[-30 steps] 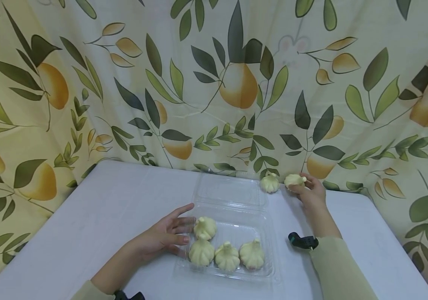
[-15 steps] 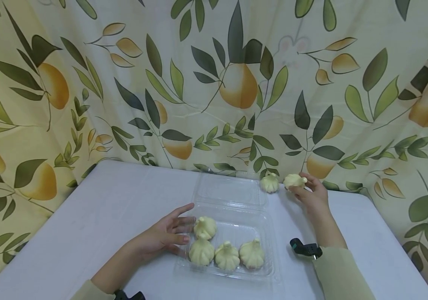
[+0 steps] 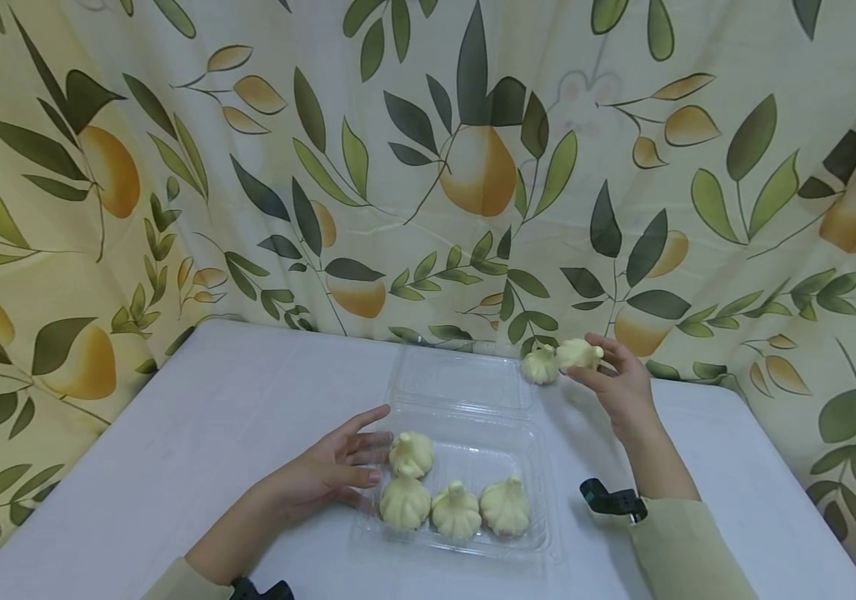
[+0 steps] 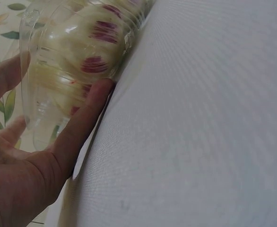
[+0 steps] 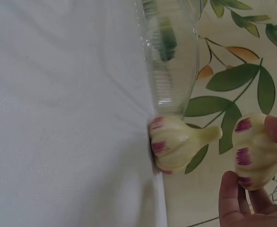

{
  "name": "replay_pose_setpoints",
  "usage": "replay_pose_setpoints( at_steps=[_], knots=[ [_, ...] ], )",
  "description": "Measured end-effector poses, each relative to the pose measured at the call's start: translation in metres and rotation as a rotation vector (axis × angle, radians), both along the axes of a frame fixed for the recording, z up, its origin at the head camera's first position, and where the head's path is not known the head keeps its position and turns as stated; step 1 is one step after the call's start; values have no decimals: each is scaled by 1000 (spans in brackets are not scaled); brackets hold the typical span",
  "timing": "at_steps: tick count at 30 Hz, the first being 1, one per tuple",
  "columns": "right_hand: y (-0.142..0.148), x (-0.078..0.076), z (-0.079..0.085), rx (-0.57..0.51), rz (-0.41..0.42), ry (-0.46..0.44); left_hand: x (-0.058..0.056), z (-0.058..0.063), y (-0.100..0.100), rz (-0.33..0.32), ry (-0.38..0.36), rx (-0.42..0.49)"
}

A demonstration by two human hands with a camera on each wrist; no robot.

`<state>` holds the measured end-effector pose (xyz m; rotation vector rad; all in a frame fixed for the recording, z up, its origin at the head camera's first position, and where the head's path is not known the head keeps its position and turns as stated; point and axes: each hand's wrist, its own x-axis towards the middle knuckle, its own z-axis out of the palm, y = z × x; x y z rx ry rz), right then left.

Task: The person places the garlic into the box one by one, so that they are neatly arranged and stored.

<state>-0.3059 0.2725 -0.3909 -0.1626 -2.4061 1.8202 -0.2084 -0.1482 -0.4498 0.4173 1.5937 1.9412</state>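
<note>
At the table's far edge, my right hand (image 3: 623, 393) pinches a pale garlic bulb (image 3: 578, 354) between thumb and fingers. The right wrist view shows this bulb with purple streaks, held up off the table. Just left of it a second garlic bulb (image 5: 174, 144) stands on the table, apart from the held one in that view. A clear plastic clamshell box (image 3: 498, 454) lies open in front of me. Several garlic bulbs (image 3: 456, 510) sit in its near and left parts. My left hand (image 3: 326, 473) rests with extended fingers along the box's left wall, its thumb low against the side (image 4: 93, 97).
The box's transparent lid (image 3: 461, 382) lies folded back toward the far edge. A white cloth covers the table (image 3: 262, 400). Behind it hangs a curtain (image 3: 412, 167) printed with fruit and leaves. A black wrist device (image 3: 611, 498) sits at my right sleeve.
My right hand has shifted a little left and up with the garlic bulb, closer to the standing one. My left hand and the box have stayed put.
</note>
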Motion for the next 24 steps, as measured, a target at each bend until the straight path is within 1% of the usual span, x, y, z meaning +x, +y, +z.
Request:
replay_pose_setpoints(
  at_steps=[4,10,16,24],
  knots=[
    [-4,3,7,27,24,25,-1,0,0,0,-2,-5],
    [-12,9,16,37,110,89,-1,-1,0,0,-10,-14],
    [-21,19,24,90,154,112,-2,-2,0,-1,-6,-13],
    [-33,29,27,143,219,140,-1,-2,0,5,-13,-8]
  ],
)
